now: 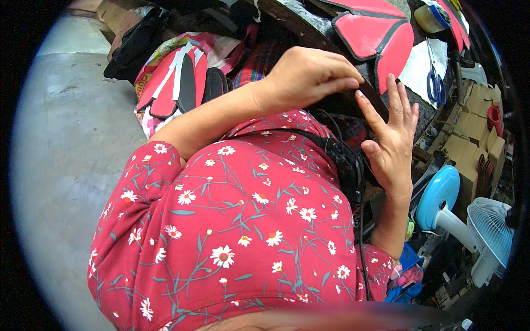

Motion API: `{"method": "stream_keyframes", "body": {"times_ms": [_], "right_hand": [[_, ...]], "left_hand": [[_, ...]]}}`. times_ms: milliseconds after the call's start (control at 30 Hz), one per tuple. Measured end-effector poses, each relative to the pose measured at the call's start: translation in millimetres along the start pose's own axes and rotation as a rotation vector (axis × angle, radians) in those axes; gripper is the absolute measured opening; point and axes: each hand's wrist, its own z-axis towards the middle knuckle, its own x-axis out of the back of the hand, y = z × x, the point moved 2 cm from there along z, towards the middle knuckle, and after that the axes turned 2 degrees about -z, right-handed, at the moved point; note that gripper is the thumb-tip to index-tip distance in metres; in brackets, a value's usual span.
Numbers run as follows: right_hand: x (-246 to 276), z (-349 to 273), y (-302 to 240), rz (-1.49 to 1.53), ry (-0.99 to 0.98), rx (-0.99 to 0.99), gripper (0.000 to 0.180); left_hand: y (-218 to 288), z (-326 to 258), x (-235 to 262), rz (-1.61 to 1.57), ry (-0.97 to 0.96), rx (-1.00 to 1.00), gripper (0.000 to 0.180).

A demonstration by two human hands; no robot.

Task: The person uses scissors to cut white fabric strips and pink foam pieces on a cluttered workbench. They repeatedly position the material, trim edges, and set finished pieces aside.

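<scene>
My left hand reaches over my red flowered shirt to the dark edge of the work table. Its fingertips are pinched together there, and nothing shows between them. My right hand is held upright just right of it with the fingers spread and the palm empty; its index fingertip nearly touches the left fingertips. Red shaped pieces with black edges lie on the table right above both hands. A black strap and cable cross my chest below the hands.
Blue-handled scissors lie on white paper at the table's right. A stack of red, white and black cut pieces sits to the left. Cardboard boxes, a blue fan base and a white fan crowd the right. Grey concrete floor spreads left.
</scene>
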Motion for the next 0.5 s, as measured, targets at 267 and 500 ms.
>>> {"method": "stream_keyframes", "body": {"times_ms": [267,500], "right_hand": [[13,7,0,-0.071,0.056,0.050,0.074],[6,5,-4,0.009,0.019,0.013,0.075]], "left_hand": [[4,5,-10,0.109,-0.112,-0.232,0.016],[12,4,-17,0.364,-0.083,-0.352,0.014]]}}
